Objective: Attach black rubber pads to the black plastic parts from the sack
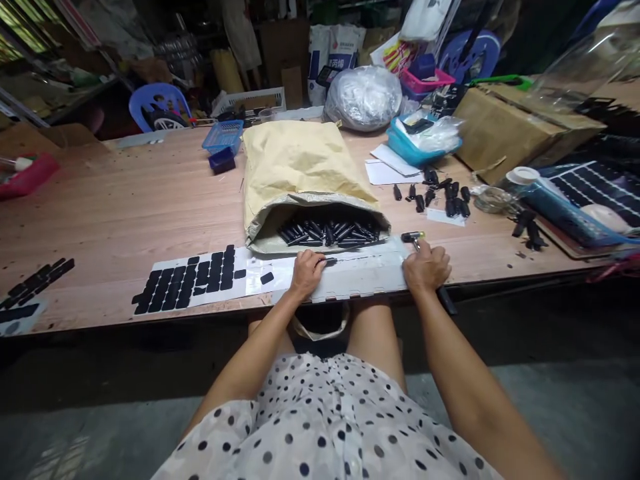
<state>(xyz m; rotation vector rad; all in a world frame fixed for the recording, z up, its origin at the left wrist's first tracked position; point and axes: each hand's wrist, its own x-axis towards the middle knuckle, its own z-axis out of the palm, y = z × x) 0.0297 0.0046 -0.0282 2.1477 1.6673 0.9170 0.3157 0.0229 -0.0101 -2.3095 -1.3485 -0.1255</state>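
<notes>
Left hand (306,275) pinched small dark part (329,260) over pale strip (360,281), just in front of open sack (305,160); part's long axis ran sideways, tip toward right hand (427,268), whose fist gripped hammer-like tool (411,237), head on thumb side; left nearer, right well apart

Pale brown wood-grain table (185,180); tan bag (305,157) of black pieces (330,232); black-gripped hammer (409,237) with a yellow end; light-blue basket (223,135) towards the far edge; black-dotted white shirt (320,420).
</notes>
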